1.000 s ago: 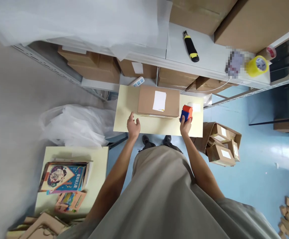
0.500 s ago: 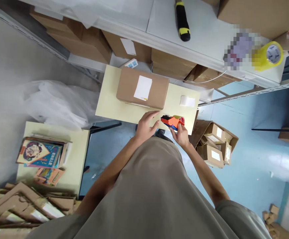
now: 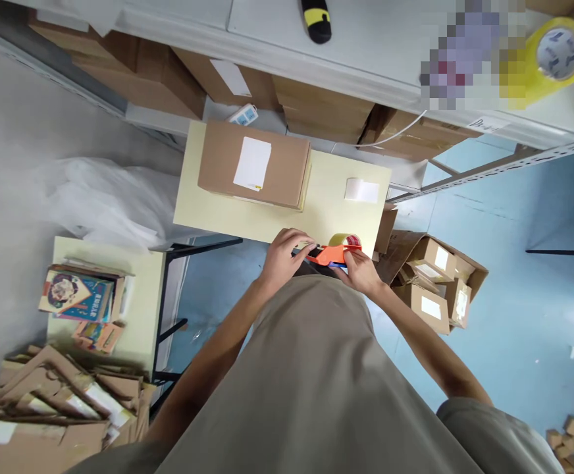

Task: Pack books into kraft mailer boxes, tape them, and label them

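Note:
My right hand (image 3: 363, 271) is wrapped round the handle of an orange and blue tape dispenser (image 3: 330, 255), held level just off the table's near edge. A roll of clear yellowish tape (image 3: 345, 239) is mounted on it. My left hand (image 3: 286, 255) is at the dispenser's black front end, thumb and fingers closed there; whether they pinch the tape's loose end is too small to tell. Beyond my hands a closed cardboard box (image 3: 284, 168) with a white label (image 3: 252, 163) lies on the pale yellow table (image 3: 334, 181).
A white paper slip (image 3: 362, 190) lies on the table's right. Behind runs a shelf (image 3: 366, 72) with a yellow tape roll (image 3: 561, 56) and a black-yellow handle (image 3: 316, 23). An open carton of boxes (image 3: 477, 280) stands right; books (image 3: 82, 296) and flattened cardboard (image 3: 35, 434) are left.
My left hand has closed in on the dispenser's front end, its fingers now together. The dispenser has turned more level and come slightly nearer to me. The view has shifted.

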Motion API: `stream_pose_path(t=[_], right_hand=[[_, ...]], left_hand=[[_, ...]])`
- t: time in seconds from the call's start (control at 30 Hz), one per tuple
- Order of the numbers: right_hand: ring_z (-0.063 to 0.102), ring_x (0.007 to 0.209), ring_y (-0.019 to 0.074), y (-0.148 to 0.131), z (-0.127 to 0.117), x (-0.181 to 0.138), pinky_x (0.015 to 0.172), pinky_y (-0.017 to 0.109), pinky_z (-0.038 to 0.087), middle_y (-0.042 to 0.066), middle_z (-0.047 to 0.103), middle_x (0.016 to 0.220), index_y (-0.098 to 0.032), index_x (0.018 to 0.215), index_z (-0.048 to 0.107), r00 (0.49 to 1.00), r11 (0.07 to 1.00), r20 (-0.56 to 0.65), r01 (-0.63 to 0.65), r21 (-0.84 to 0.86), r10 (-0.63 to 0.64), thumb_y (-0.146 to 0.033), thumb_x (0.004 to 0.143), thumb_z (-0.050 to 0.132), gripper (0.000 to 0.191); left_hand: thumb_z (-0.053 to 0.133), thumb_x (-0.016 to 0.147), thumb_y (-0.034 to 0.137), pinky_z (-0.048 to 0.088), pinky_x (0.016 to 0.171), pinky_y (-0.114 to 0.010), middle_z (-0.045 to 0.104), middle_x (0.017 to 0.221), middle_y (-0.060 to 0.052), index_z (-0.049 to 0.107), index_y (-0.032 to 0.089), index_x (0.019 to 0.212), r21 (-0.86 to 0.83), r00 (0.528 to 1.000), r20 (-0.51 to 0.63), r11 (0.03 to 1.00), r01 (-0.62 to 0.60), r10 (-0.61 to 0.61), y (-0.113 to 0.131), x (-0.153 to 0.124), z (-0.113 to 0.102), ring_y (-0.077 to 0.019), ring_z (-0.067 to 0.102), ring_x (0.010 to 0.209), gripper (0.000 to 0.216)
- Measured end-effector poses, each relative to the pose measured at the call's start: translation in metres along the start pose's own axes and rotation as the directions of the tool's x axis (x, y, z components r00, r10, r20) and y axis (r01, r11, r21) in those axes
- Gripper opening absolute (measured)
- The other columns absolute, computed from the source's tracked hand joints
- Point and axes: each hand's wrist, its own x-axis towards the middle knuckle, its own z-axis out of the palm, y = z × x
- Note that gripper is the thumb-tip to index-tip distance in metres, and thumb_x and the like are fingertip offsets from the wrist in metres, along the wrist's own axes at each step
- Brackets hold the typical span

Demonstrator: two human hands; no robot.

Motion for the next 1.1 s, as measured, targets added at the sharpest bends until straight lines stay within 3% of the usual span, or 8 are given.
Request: stream_pose_path(t=[0.27, 0.53, 0.77, 0.93, 1.1], right_hand=[[0.077, 0.089, 0.03, 0.003, -0.01, -0.004, 0.088, 0.043, 0.064, 0.013, 0.077, 0.096, -0.019, 0.113, 0.061, 1.0, 1.0, 0.012, -0.013, 0.01, 0.013, -0.06, 0.115, 0.049, 0.042], [0.078, 0.092, 0.0328, 0.001, -0.022, 0.005, 0.082, 0.043, 0.063, 0.014, 0.079, 0.094, -0.017, 0.119, 0.063, 0.982, 0.995, 0.165, -0.093, -0.026, 0.096, -0.07, 0.111, 0.048, 0.056], [0.082, 0.105, 0.0371, -0.013, -0.031, 0.04, 0.089, 0.04, 0.06, 0.017, 0.084, 0.112, -0.016, 0.145, 0.062, 0.852, 0.95, 0.427, -0.237, -0.201, 0.303, -0.075, 0.108, 0.054, 0.07], [0.082, 0.109, 0.0377, -0.016, -0.042, 0.05, 0.091, 0.04, 0.06, 0.019, 0.082, 0.129, -0.018, 0.145, 0.063, 0.744, 0.916, 0.545, -0.239, -0.322, 0.386, -0.075, 0.11, 0.051, 0.068], [0.082, 0.107, 0.0372, 0.014, -0.06, 0.025, 0.086, 0.039, 0.059, 0.017, 0.083, 0.123, -0.019, 0.136, 0.067, 0.679, 0.886, 0.58, -0.256, -0.387, 0.45, -0.072, 0.112, 0.049, 0.061]], left_hand=[[0.073, 0.107, 0.036, 0.06, 0.077, -0.034, 0.077, 0.098, -0.005, 0.077, 0.027, 0.102, -0.07, 0.996, -0.068, 0.996, 0.052, -0.057, -0.011, -0.012, 0.017, -0.0216, 0.071, 0.096, 0.011], [0.074, 0.105, 0.032, 0.059, 0.075, -0.033, 0.077, 0.096, -0.004, 0.075, 0.025, 0.097, -0.151, 0.981, -0.109, 0.978, 0.145, -0.162, -0.018, -0.025, 0.026, -0.02, 0.072, 0.09, 0.01], [0.071, 0.101, 0.04, 0.056, 0.073, -0.034, 0.078, 0.09, -0.005, 0.076, 0.025, 0.09, -0.261, 0.929, -0.12, 0.914, 0.31, -0.349, -0.055, -0.037, 0.045, -0.02, 0.07, 0.081, 0.019], [0.079, 0.093, 0.045, 0.053, 0.072, -0.033, 0.079, 0.088, -0.006, 0.078, 0.025, 0.084, -0.399, 0.849, -0.077, 0.796, 0.454, -0.523, -0.085, -0.045, 0.073, -0.0192, 0.066, 0.075, 0.022], [0.082, 0.09, 0.034, 0.051, 0.076, -0.031, 0.077, 0.083, -0.004, 0.077, 0.022, 0.082, -0.424, 0.732, -0.185, 0.725, 0.542, -0.656, -0.12, -0.046, 0.07, -0.018, 0.064, 0.074, 0.015]])
